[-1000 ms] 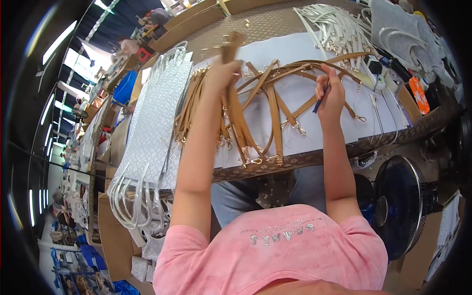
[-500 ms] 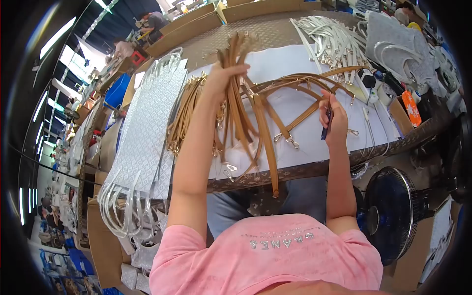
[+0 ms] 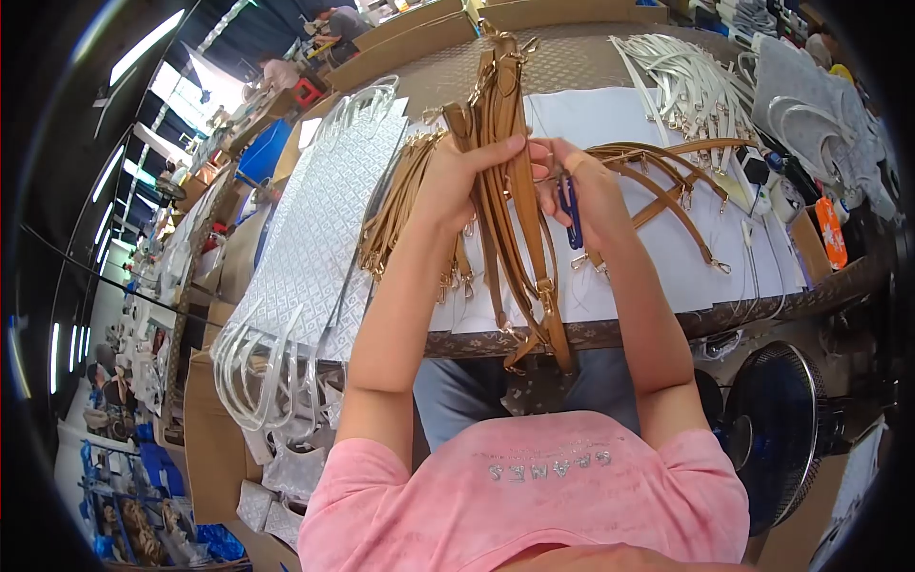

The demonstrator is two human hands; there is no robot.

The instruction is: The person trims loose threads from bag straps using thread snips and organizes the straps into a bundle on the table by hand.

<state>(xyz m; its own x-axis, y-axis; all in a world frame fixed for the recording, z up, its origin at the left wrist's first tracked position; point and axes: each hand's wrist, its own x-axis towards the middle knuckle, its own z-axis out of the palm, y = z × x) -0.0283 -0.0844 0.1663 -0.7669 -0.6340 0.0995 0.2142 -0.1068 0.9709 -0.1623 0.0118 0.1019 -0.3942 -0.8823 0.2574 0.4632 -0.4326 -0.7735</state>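
Note:
A bundle of brown straps (image 3: 498, 205) with gold clasps hangs upright over the table's front edge. My left hand (image 3: 459, 181) is wrapped round its middle, thumb across the front. At the bundle's right side is my right hand (image 3: 589, 191), closed on a small dark blue tool (image 3: 570, 212), its fingertips close to the straps. More brown straps (image 3: 658, 176) lie on the white sheet (image 3: 591, 119) to the right. Another pile of brown straps (image 3: 405, 205) rests left of the bundle, partly hidden behind my left forearm.
Patterned clear sheets with handles (image 3: 315, 229) lie at the left. White straps (image 3: 681, 86) are heaped at the back right, near grey bags (image 3: 810, 114). A fan (image 3: 777, 429) stands at the lower right. Two people (image 3: 338, 27) work in the far background.
My right hand has moved left and up to the bundle with the blue tool. The bundle in my left hand is now gathered and straighter, its clasped ends showing at the top.

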